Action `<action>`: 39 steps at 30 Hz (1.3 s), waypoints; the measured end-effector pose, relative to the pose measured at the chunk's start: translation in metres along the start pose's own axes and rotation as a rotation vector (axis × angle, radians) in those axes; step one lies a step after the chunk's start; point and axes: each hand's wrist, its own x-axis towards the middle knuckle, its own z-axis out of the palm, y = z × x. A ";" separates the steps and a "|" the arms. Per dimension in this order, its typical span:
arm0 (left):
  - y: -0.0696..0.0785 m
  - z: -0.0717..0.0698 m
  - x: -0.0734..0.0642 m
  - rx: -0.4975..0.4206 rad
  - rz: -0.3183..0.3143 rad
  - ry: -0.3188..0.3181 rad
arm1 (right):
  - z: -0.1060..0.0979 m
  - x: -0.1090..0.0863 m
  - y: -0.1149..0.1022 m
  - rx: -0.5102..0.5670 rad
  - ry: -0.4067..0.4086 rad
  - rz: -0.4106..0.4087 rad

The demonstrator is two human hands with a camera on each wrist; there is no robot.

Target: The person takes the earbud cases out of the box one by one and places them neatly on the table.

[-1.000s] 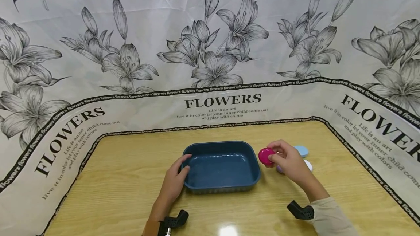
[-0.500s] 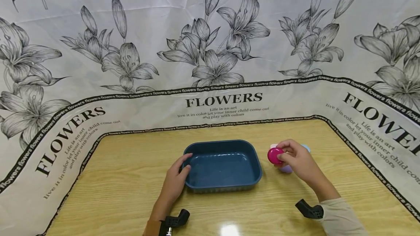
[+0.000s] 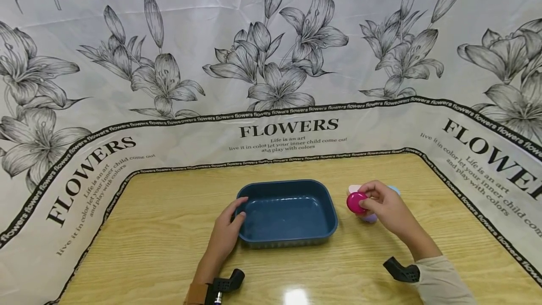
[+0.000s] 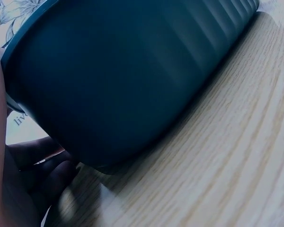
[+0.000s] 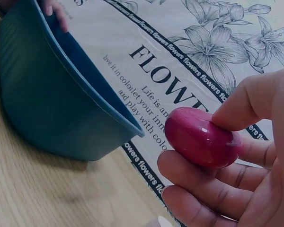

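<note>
A dark blue plastic tub [image 3: 290,244] stands on the wooden table. My left hand [image 3: 224,232] grips its left end, with index finger and thumb over the rim; in the left wrist view other fingers [image 4: 57,177] curl beside the outer wall. To the right of the tub, my right hand [image 3: 389,211] pinches a glossy magenta egg-shaped piece [image 5: 203,137] between thumb and fingers. The same magenta piece [image 3: 356,203] hangs over a small cluster: a pale pink piece [image 3: 353,189], a purple piece [image 3: 370,219] and a light blue piece [image 3: 395,189], partly covered by the hand.
A white cloth [image 3: 292,138] printed with flowers and lettering rises behind the table and along both sides. Black wrist mounts [image 3: 401,269] sit on both forearms. Bare wood [image 3: 152,229] extends left of the tub.
My right hand has shifted a little to the right, away from the tub, carrying the magenta piece. The pale pink piece now shows, and a white one is hidden. My left hand stays put.
</note>
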 end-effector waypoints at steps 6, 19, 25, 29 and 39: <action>-0.002 0.002 0.000 -0.004 0.003 -0.001 | -0.004 -0.003 0.005 -0.043 -0.017 0.033; 0.000 0.001 0.003 -0.006 0.005 0.004 | -0.017 -0.010 0.011 -0.046 -0.054 0.048; 0.000 0.000 0.003 0.001 0.007 0.007 | -0.019 -0.011 0.013 -0.041 -0.057 0.062; -0.001 0.000 0.003 0.002 0.007 -0.001 | -0.021 -0.012 0.016 -0.042 -0.065 0.064; 0.000 0.000 0.002 0.004 0.005 0.008 | -0.029 -0.013 0.023 -0.054 -0.068 0.091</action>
